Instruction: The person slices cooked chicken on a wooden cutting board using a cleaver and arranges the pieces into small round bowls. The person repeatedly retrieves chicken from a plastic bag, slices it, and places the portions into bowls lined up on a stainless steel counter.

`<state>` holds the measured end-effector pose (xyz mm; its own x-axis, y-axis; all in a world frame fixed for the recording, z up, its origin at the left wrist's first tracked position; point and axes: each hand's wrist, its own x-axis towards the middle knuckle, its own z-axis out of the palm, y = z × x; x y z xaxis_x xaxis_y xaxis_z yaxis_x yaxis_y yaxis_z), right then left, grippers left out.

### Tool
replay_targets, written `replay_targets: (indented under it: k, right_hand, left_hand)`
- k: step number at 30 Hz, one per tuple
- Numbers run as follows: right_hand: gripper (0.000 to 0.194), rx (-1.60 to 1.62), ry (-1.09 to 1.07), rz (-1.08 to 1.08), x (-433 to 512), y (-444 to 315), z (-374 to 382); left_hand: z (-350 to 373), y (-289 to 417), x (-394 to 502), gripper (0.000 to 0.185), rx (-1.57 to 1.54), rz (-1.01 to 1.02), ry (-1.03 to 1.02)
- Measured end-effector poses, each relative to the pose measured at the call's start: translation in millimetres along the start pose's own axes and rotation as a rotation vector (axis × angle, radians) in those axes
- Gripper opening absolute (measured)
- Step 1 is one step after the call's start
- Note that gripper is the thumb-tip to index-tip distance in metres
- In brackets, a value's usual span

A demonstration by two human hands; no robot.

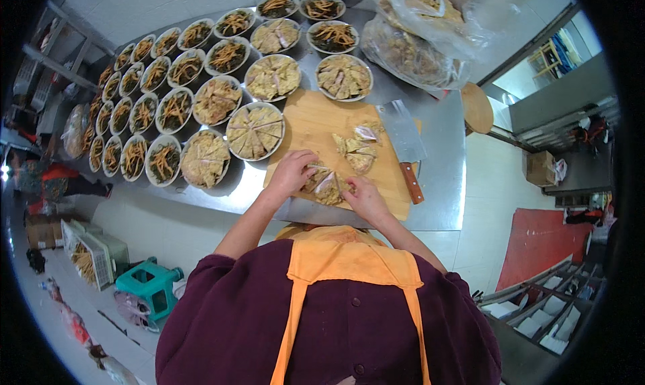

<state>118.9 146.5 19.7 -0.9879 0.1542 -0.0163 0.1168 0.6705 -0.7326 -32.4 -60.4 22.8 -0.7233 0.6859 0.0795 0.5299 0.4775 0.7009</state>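
A row of cut, yellow-coated food pieces (325, 184) lies at the front of the wooden cutting board (310, 118). My left hand (294, 172) grips its left end, with the fingertips partly hidden against the food. At the other end, my right hand (367, 199) pinches the pieces between thumb and fingers. Further back on the board sits a second group of cut pieces (359, 150), some showing pale faces. A cleaver (403, 130) with a wooden handle rests along the board's right side, its handle pointing towards me.
Rows of white bowls stand to the left, many holding dark greens with orange strips (175, 110). Several carry yellow wedges on top, like the bowl (255, 131) beside the board. Clear plastic bags of yellow food (413, 57) occupy the back right. The metal table's (443, 183) front edge is close to my body.
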Motion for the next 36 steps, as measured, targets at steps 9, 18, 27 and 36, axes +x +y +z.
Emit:
replay_targets:
  k: [9, 18, 27, 36]
  right_hand:
    - [0.05, -0.218, 0.217, 0.148, 18, -11, -20]
    - [0.055, -0.218, 0.062, 0.149, 21, 0, -31]
    - [0.042, -0.044, -0.152, 0.137, 14, 1, -41]
    - [0.042, 0.114, 0.088, 0.26, 40, 19, -56]
  left_hand:
    - [3, 8, 29, 0.037, 0.151, 0.074, 0.062]
    - [22, 6, 82, 0.03, 0.197, 0.163, -0.162]
    - [-2, -11, 76, 0.025, 0.182, 0.15, -0.376]
    - [-6, -9, 74, 0.032, 0.131, 0.105, -0.372]
